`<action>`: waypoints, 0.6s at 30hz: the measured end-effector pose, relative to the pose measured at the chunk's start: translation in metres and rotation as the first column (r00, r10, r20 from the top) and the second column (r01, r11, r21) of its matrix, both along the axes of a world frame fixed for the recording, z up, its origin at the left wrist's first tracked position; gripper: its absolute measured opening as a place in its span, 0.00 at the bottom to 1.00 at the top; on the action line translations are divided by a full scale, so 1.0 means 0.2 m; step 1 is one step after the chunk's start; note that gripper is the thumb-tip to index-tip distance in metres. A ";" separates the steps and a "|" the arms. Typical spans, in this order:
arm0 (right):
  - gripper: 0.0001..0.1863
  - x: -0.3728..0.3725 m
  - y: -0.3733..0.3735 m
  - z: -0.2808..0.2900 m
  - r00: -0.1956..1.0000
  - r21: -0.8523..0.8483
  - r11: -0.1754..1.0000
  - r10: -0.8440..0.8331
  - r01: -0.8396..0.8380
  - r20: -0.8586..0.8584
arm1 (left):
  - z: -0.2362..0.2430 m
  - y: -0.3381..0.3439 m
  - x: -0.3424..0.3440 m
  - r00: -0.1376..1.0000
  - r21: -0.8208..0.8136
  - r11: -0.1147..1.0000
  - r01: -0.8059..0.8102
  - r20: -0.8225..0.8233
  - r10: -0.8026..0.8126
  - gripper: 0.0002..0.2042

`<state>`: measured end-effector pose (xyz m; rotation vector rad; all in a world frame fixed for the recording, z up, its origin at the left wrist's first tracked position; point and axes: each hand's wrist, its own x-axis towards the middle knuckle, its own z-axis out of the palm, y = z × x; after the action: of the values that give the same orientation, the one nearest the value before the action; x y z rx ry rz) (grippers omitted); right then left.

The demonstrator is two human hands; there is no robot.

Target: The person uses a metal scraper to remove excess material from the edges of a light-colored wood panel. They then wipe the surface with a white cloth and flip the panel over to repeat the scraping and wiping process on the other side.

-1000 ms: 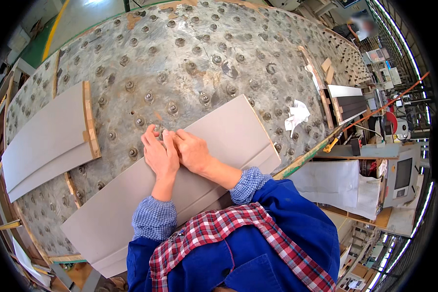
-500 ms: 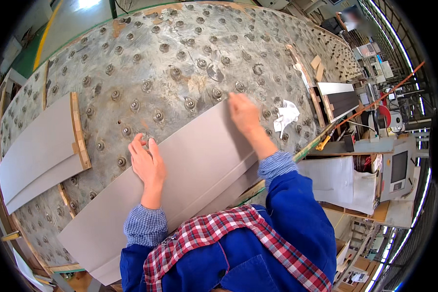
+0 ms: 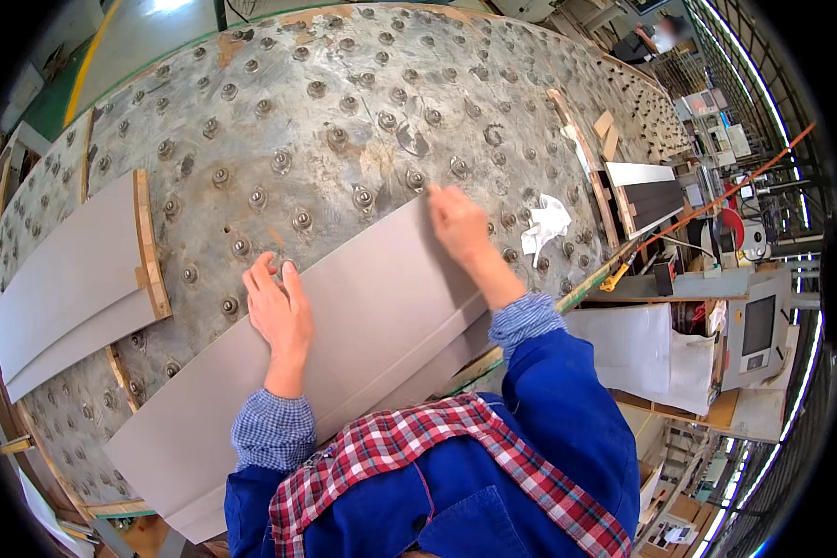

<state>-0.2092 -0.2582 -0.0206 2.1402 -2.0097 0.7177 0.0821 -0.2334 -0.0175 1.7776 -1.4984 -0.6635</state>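
A long, flat grey panel (image 3: pixel 363 307) lies slantwise in front of me, with a lengthwise groove near its close edge. My left hand (image 3: pixel 281 307) is at the panel's far long edge, wrist over the surface; its fingers are half bent and the thumb stands apart, with nothing seen between them. At the panel's far right corner is my right hand (image 3: pixel 458 226), fingers closed together. Whatever it pinches is hidden by the fingers. Under the panel's near right part, another grey strip (image 3: pixel 446 363) shows.
The metal table (image 3: pixel 316 158) is studded with ball rollers. A second grey panel (image 3: pixel 74 270) with a wooden strip (image 3: pixel 153 251) lies left. A white cloth (image 3: pixel 546 223) is to the right, near wooden strips and a dark panel (image 3: pixel 656 200). A monitor (image 3: pixel 759 332) stands beyond the right edge.
My right hand has shifted slightly left and nearer along the panel's end. My left hand stays almost in place. The whole view has moved a little.
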 end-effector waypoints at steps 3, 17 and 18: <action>0.10 0.10 0.01 0.01 0.997 -0.031 0.998 0.064 -0.063 0.033 | -0.04 0.00 0.02 1.000 -0.023 1.000 -0.004 0.005 0.004 0.17; 0.10 -0.04 0.01 -0.02 0.996 -0.046 0.996 -0.069 0.072 0.055 | -0.06 -0.01 0.02 1.000 -0.026 1.000 0.005 0.006 -0.005 0.16; 0.10 -0.20 0.00 -0.08 0.966 0.002 0.968 -0.249 0.250 -0.066 | -0.05 -0.01 0.01 1.000 -0.028 0.999 0.022 0.001 -0.022 0.16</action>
<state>-0.2498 -0.2582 -0.0364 1.8409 -2.1976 0.5912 0.0850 -0.2348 -0.0283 1.7431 -1.5218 -0.6501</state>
